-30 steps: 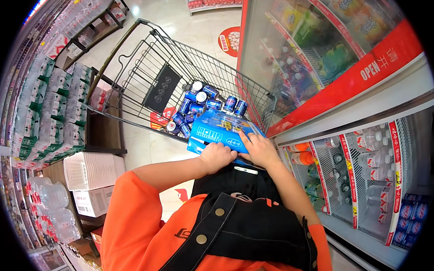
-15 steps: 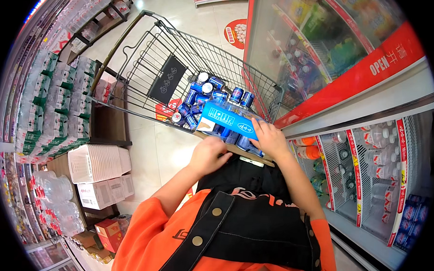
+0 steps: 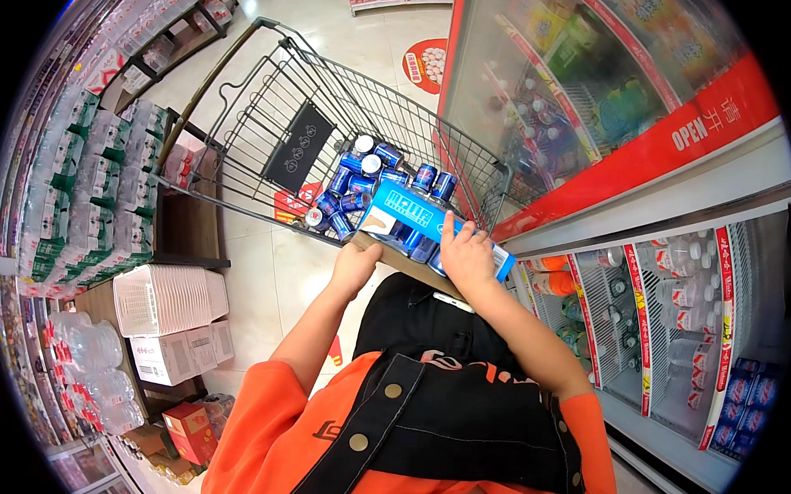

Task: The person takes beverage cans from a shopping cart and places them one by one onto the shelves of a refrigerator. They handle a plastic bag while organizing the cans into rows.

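Touching blue carton [image 3: 404,210] — left fingers [image 3: 371,251] curled, right fingers [image 3: 449,226] parted.

bright light; glare on the floor [image 3: 333,27]; edges bow toward black.

Shop interior, as seen from where I stand: a wire shopping cart [image 3: 299,148], a glass-doored drinks cooler [image 3: 607,189] with red shelf strips [image 3: 726,324], and stacked, film-wrapped bottle packs [image 3: 97,184].

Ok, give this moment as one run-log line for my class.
left hand: at brown cardboard flap; right hand: on blue rectangular cardboard box; box: open, blue metal cans inside; dark wire shopping cart: loose blue cans
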Tool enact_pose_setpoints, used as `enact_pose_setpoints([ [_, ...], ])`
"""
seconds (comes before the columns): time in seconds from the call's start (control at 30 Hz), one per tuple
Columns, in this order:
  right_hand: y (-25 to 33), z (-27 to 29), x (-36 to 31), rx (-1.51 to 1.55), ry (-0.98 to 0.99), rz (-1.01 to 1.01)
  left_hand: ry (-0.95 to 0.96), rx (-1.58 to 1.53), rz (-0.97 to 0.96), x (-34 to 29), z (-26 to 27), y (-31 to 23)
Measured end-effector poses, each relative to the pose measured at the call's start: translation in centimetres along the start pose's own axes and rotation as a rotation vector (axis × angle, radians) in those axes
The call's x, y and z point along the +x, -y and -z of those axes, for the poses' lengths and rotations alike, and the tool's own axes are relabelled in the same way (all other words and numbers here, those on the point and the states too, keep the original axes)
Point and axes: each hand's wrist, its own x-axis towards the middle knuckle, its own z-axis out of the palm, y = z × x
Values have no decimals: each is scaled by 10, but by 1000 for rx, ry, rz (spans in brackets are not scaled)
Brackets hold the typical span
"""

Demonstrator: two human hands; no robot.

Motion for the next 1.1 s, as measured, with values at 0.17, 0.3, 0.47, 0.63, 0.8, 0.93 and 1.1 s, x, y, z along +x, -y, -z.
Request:
enact_pose_setpoints([
  [0.17,4,-3,11,79,138,-86,32,211,-77,6,3,-6],
  [0.3,7,-5,28,138,238,-130,40,136,-80,4,-3,-6],
  [0.47,-15,27,45,322,542,46,116,90,-93,5,6,2],
  [0.63,-45,47,72,375,726,278,163,-28,-34,-8,10,-9],
  [0.8,-61,51,91,423,805,333,212,-118,-64,-1,9,-4],
  [0.93,-75,42,101,480,841,389,268,-96,-48,4,10,-5],
  [1.1,-97,30,111,665,880,335,265,-117,-75,4,3,-10],
])
